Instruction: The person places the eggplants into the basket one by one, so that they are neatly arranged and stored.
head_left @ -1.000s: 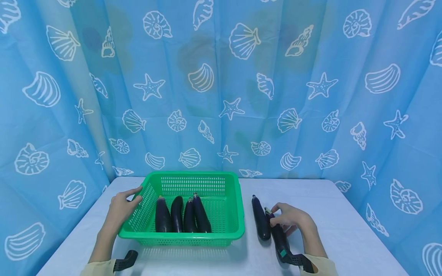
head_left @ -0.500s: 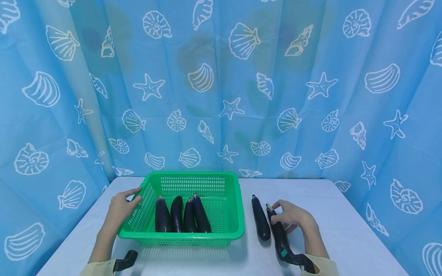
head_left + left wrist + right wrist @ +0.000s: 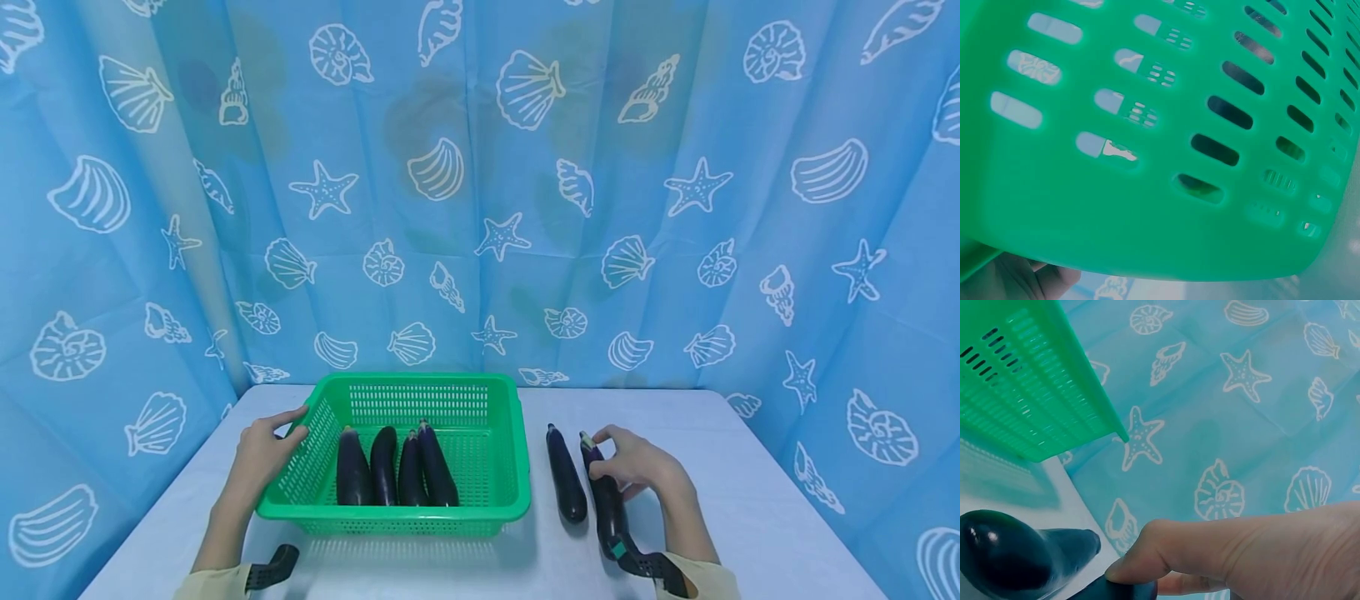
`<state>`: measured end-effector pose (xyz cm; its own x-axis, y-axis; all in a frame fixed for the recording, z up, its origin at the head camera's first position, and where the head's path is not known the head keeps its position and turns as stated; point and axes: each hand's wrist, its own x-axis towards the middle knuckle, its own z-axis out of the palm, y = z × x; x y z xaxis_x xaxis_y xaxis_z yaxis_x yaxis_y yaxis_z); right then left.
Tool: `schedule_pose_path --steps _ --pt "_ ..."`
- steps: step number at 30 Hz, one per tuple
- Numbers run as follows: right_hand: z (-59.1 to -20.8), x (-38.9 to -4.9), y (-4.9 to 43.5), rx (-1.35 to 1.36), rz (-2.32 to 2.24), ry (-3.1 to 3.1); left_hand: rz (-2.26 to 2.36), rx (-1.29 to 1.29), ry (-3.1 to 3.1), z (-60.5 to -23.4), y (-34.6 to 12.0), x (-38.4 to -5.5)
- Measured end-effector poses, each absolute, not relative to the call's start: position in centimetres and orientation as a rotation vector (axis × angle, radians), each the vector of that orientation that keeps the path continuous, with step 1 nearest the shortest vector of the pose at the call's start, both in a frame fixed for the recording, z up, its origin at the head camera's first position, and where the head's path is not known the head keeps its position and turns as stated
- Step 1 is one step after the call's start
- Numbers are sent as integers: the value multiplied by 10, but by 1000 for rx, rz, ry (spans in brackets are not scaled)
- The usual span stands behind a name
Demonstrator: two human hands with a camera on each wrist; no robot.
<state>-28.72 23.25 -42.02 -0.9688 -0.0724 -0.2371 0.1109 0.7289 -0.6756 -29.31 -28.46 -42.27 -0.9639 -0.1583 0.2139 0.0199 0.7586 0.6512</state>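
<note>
At the left of the head view my left hand (image 3: 266,450) holds the left rim of a green plastic basket (image 3: 397,512). Its fingers (image 3: 1057,281) show at the basket's edge in the left wrist view. Several dark purple eggplants (image 3: 354,471) lie side by side inside. On the right, my right hand (image 3: 637,462) pinches an eggplant (image 3: 609,512) near its green stem end, thumb on the near side; the other fingers are partly hidden. A second eggplant (image 3: 566,475) lies just left of it on the table, untouched.
The basket stands on a white-covered table (image 3: 720,467), left of the loose eggplants. A blue curtain (image 3: 465,250) with white shells and starfish hangs behind and at both sides. Black camera mounts (image 3: 273,568) sit on both wrists.
My right hand and the eggplant in it have shifted slightly away from me, so the stem end sits farther back. The left hand, basket and other eggplants have stayed put.
</note>
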Motion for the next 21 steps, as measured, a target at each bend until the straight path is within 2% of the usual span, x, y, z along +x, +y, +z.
schedule_pose_path --steps 21 --pt "-401 -274 222 27 -1120 2778 -987 94 -2698 -423 -285 -294"
